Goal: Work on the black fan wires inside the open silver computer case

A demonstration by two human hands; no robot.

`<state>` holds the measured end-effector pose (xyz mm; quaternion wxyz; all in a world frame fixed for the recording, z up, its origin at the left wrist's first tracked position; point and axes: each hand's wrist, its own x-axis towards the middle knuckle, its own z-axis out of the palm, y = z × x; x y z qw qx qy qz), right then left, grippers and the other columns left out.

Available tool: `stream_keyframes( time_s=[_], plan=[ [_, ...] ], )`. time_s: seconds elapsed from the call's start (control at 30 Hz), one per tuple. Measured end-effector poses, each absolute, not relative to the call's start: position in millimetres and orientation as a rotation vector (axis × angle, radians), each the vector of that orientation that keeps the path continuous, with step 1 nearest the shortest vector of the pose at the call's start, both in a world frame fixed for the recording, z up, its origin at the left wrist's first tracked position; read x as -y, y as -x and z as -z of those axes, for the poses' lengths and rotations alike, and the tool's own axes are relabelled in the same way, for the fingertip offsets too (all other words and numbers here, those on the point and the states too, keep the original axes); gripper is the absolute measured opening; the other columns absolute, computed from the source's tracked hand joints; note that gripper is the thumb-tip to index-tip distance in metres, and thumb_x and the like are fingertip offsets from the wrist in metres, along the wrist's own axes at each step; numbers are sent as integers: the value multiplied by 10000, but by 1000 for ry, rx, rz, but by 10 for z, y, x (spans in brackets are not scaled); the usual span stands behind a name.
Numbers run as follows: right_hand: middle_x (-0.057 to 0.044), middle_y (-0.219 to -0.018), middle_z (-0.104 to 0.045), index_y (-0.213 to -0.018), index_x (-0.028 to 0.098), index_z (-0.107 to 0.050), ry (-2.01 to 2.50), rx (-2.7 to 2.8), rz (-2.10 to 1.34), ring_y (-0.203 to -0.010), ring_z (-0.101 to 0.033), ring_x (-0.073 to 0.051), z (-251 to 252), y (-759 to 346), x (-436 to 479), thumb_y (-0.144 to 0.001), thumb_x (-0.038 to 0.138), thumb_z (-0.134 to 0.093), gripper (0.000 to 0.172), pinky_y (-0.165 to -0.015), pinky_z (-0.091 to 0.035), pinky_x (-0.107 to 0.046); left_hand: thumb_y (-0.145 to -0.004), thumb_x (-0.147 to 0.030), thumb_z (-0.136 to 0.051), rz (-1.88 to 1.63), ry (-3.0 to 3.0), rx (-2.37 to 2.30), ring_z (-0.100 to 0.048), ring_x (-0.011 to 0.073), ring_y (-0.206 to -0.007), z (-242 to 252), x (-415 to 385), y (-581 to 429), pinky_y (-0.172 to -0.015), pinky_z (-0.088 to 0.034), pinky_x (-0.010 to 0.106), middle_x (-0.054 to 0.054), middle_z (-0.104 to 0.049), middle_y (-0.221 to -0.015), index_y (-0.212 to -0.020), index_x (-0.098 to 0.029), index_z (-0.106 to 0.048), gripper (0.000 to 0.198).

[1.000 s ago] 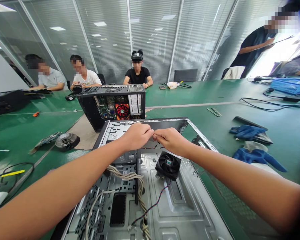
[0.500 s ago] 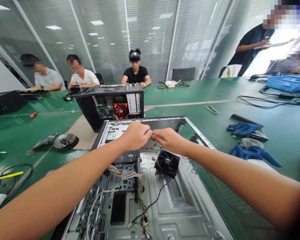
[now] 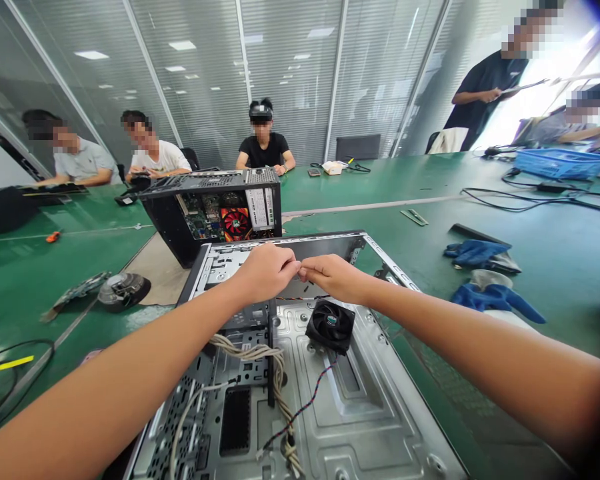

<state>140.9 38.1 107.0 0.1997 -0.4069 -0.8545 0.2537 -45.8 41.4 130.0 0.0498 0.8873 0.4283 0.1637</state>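
My left hand (image 3: 267,272) and my right hand (image 3: 336,277) meet fingertip to fingertip above the far part of an open computer case (image 3: 375,407) lying on its side. Both are closed in a pinch, and whatever lies between the fingers is too small or hidden to make out. Just below my right hand, a black cooling fan (image 3: 331,327) rests tilted inside the case. From it a thin red-and-blue twisted wire (image 3: 307,403) runs to a small white plug. To the left, a bundle of beige cables (image 3: 279,373) hangs beside the metal drive cage (image 3: 247,363).
A second computer tower (image 3: 167,230) stands open beyond the case, on cardboard. At left lie a round metal cooler (image 3: 124,291) and a circuit board (image 3: 75,297). Blue gloves (image 3: 497,297) and a memory stick (image 3: 414,217) are on the green table (image 3: 325,219) at right. Several people are around it.
The whole view has shifted slightly, so things sit a little further left. My hands keep the same pinched pose, fingertips together; the fan and cables stay put in the case.
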Motion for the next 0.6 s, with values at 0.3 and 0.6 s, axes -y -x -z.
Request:
stream_keyframes(
  time_s=[0.3,0.6],
  plan=[
    [29,-643,-445,-710,200,-458,1123,2357,-674,-626,-397,-124,-1058,-1412,-378,-906,254,-426,206,-611,-312,-262,-920,-283,-453,-443,-2716,-1299,-490,147,-604,-1307,-411,443,-612,-315,291,32,-634,-653,-743,-170,-682,311],
    [22,-669,-441,-735,193,-482,1070,2306,-783,-636,-384,-128,-1081,-1437,-414,-913,268,-404,208,-627,-316,-271,-860,-258,-567,-670,-2577,-1214,-531,134,-677,-1293,-407,462,-625,-356,272,13,-644,-752,-831,-163,-613,109]
  ],
)
